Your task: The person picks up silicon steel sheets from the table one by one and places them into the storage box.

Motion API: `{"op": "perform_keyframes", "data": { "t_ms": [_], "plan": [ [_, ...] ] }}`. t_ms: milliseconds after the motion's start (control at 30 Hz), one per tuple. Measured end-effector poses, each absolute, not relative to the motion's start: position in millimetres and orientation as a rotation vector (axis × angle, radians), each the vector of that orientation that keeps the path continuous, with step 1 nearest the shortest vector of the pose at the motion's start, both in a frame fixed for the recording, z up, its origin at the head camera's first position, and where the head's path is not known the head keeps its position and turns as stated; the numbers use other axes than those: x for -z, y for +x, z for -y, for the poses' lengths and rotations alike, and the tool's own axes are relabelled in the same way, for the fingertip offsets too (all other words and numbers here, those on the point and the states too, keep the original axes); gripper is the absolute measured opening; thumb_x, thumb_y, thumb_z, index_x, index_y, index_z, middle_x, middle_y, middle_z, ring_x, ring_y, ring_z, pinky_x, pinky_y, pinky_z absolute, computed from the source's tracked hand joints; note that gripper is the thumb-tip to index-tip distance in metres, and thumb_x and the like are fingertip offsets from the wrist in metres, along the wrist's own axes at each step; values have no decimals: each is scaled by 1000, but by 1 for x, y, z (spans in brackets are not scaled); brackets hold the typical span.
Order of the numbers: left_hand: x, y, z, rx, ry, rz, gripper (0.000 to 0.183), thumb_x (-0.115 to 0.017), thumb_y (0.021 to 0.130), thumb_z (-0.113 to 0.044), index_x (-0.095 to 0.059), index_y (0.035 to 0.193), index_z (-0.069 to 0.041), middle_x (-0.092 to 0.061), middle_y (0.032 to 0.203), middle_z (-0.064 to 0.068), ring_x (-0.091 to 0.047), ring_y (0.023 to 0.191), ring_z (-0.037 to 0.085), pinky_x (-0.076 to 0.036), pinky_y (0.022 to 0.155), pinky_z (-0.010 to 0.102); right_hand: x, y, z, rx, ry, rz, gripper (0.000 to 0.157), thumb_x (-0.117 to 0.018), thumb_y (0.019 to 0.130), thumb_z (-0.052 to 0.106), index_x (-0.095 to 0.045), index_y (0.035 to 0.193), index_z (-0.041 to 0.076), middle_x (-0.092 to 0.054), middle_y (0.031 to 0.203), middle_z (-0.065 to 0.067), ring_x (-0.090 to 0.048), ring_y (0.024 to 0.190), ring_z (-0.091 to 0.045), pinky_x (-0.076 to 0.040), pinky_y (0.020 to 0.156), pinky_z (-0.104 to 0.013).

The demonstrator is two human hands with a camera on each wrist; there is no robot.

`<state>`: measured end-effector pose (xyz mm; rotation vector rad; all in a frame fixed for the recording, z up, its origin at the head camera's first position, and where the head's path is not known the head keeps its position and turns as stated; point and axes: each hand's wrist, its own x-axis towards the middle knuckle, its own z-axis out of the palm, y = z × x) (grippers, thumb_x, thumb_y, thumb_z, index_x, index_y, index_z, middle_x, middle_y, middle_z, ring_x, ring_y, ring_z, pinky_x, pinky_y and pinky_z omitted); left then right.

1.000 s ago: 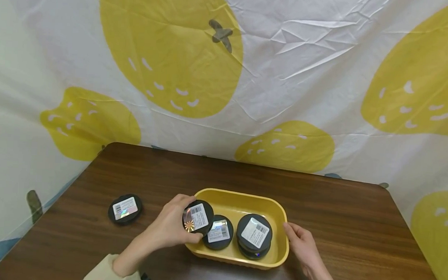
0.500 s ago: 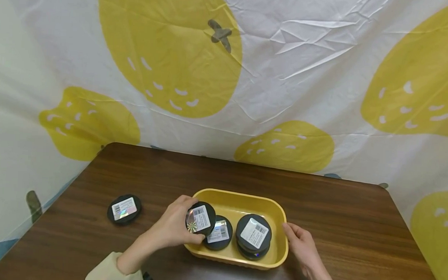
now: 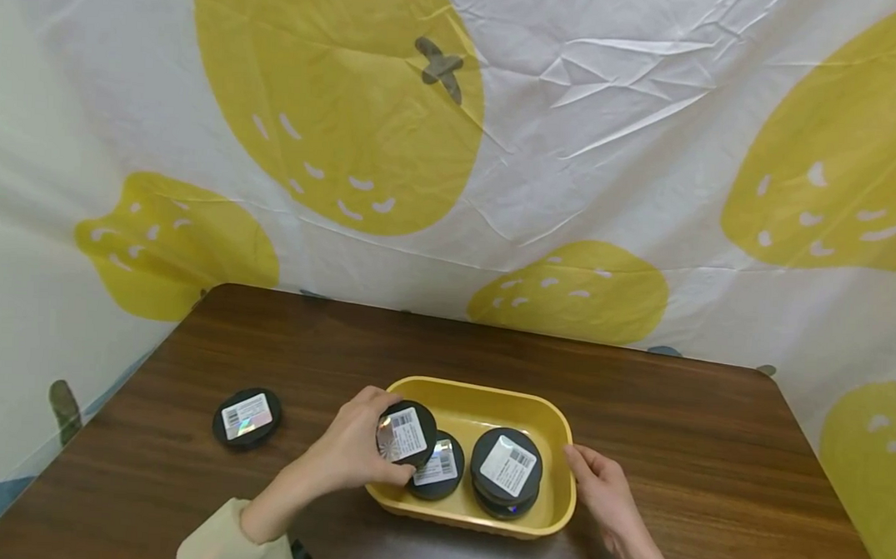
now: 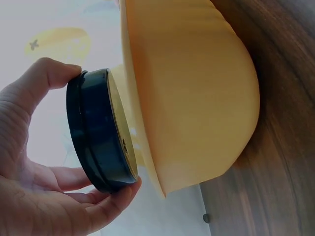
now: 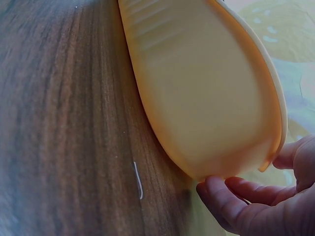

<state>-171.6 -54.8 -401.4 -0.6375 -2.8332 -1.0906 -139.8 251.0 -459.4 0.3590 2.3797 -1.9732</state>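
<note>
In the head view my left hand point(image 3: 351, 442) grips a round black tin point(image 3: 407, 433) by its edge, label facing up, over the left end of a yellow plastic tub point(image 3: 481, 391). The left wrist view shows the held tin point(image 4: 96, 130) side-on beside the tub's rim, thumb on one side and fingers on the other. Inside the tub, another black tin point(image 3: 438, 472) lies partly covered by the held one, and stacked tins point(image 3: 507, 465) sit to the right. My right hand point(image 3: 607, 495) holds the tub's right end, thumb at the rim and fingers against the outer wall.
One more labelled black tin point(image 3: 247, 418) lies on the brown wooden table point(image 3: 325, 341), left of the tub. Behind the table hangs a white cloth point(image 3: 542, 192) printed with yellow lemons. A thin white strip point(image 5: 138, 181) lies on the wood in the right wrist view.
The left hand has moved slightly to the right with its tin, further over the tub and the tin below. My right hand and the tub have stayed nearly still.
</note>
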Motion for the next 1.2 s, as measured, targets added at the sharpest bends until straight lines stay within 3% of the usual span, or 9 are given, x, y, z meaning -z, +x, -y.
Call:
{"op": "perform_keyframes", "data": {
  "t_ms": [400,667,1200],
  "plan": [
    [403,-173,50,1107,-694,2793,82,-84,49,-22,-55,118,10,-55,109,14,-53,95,29,-45,82,42,460,-141,-253,1976,323,-2368,42,-44,100,15,-47,122,-21,-61,108,-24,-60,88,-15,-49,72,-23],
    [408,-174,45,1123,-687,2819,82,-84,50,-21,-54,119,11,-53,114,17,-51,100,32,-42,87,48,461,-139,-252,1980,330,-2374,41,-45,99,14,-48,121,-20,-62,106,-23,-60,87,-14,-49,72,-23],
    [417,-176,35,1099,-701,2839,82,-83,49,-16,-53,119,13,-54,110,17,-52,95,28,-44,85,44,460,-140,-252,1968,343,-2389,41,-46,99,16,-50,120,-19,-63,103,-20,-60,85,-13,-49,71,-23]
  ]
}}
